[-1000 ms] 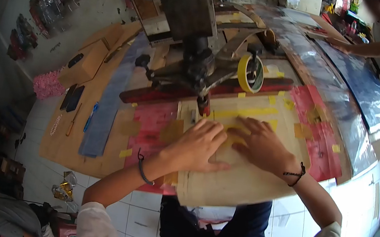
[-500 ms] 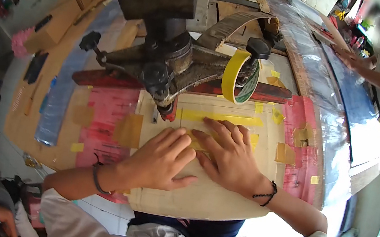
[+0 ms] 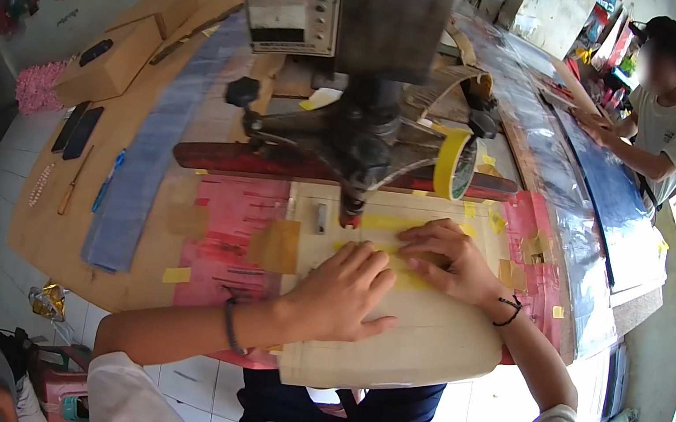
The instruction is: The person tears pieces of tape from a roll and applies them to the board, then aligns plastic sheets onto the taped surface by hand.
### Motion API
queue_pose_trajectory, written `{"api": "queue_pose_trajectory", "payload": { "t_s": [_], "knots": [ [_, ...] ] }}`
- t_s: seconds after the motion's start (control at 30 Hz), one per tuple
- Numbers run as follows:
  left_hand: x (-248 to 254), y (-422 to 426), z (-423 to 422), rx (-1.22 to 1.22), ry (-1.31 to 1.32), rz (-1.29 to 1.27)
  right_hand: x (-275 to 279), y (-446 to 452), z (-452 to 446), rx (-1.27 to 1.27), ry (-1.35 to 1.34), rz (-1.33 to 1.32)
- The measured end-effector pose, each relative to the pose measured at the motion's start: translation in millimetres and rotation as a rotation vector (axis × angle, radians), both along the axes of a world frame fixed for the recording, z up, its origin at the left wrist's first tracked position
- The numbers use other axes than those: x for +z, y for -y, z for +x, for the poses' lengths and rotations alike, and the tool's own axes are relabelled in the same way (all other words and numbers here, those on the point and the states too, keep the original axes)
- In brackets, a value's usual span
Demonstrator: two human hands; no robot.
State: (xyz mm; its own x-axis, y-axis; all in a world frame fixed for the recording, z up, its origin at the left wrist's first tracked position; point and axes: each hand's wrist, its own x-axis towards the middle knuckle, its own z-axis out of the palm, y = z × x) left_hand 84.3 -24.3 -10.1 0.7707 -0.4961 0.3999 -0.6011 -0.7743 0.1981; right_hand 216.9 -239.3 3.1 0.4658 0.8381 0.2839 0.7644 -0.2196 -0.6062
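A cream sheet with yellow tape strips lies over red sheeting on the table. My left hand rests on it with fingers spread, thumb out to the right. Beside it, my right hand lies with fingers apart on the sheet near the tape. Neither hand holds anything that shows. Just beyond my left fingertips stands the red tip of a dark metal machine head. A yellow tape roll hangs on the machine's right arm. A small metal piece sits on the sheet.
Left on the table are a blue-grey strip, a blue pen, a screwdriver, phones and a cardboard box. A red bar crosses behind the sheet. At the back right stands a person by dark blue sheeting.
The camera view has shifted. Both hands stay on the sheet, with slight changes in finger position. The person at the back right has brought both hands together over the blue sheeting.
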Motion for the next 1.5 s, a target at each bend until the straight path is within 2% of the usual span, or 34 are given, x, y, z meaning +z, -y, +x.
{"api": "queue_pose_trajectory", "payload": {
  "t_s": [0.33, 0.67, 1.17, 1.37, 1.47, 1.5],
  "knots": [
    [-20, -38, -18, -0.070, -0.025, -0.104, 8, -11, -24, -0.092, 0.219, -0.083],
    [-25, -39, -19, -0.039, 0.001, -0.196, 4, -14, -28, -0.174, 0.236, -0.150],
    [-29, -36, -19, -0.012, 0.051, -0.178, 3, -14, -34, -0.085, 0.477, -0.108],
    [-24, -38, -20, 0.048, -0.018, -0.112, 7, -16, -34, -0.054, 0.408, -0.175],
    [-21, -40, -22, 0.097, -0.071, -0.019, 10, -13, -30, 0.004, 0.204, -0.176],
    [-20, -43, -22, 0.100, -0.088, -0.011, 10, -14, -29, 0.014, 0.215, -0.191]
  ]
}}
